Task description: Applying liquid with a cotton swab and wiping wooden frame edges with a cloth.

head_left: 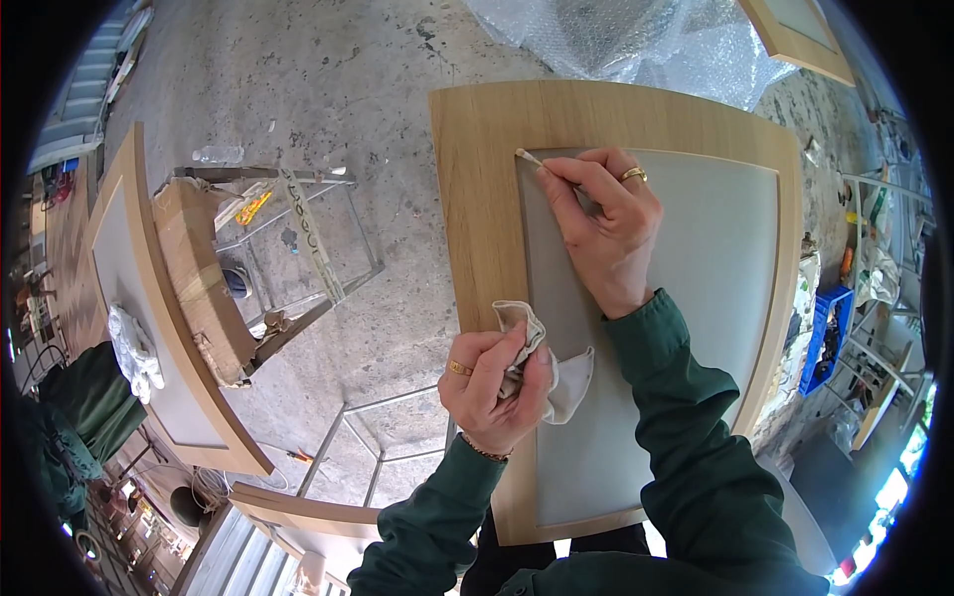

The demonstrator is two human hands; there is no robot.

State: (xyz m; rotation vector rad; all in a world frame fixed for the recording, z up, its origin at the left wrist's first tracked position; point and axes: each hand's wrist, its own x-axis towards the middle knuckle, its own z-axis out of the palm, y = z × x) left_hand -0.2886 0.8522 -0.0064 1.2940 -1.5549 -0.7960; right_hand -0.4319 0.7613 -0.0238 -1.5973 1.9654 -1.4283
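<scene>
A cabinet door with a light wood frame [477,199] and a grey inset panel [686,248] lies in front of me. My right hand [611,223] is closed in a pinch on a thin, small brush [529,157]. Its pale tip touches the inner far-left corner, where frame meets panel. A crumpled off-white cloth [569,389] is bunched in the closed fingers of my left hand [492,387], over the door's left frame rail. One end of the cloth hangs over the grey panel.
Bubble wrap [636,50] lies beyond the door. At left, a metal stand [333,258] carries a cardboard piece [194,268]; another framed door [149,288] leans there with a white cloth [134,353] on it. A blue crate [827,338] sits at right beside metal racks.
</scene>
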